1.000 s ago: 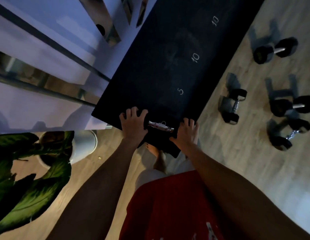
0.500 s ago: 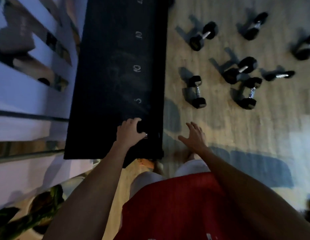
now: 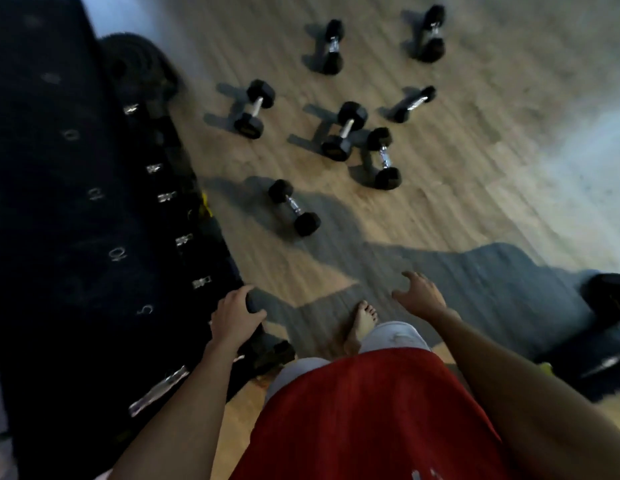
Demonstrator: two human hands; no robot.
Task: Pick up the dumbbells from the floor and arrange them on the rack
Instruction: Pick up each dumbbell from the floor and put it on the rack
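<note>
Head view: left hand (image 3: 234,315) curls over a racked dumbbell (image 3: 274,353) at the rack (image 3: 76,220) edge, while right hand (image 3: 419,294) hangs spread and empty. Nearest floor dumbbell (image 3: 294,206) lies ahead-left of the right hand, its handle slanting away leftward, so the free right hand probably suits it.

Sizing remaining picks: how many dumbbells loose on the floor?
7 clear: near dumbbell; left dumbbell; centre dumbbell; right-centre dumbbell; slim dumbbell; far dumbbell; far-right dumbbell. A blurred dark shape at right edge may be another. Not counted: racked dumbbell in left hand.
</note>
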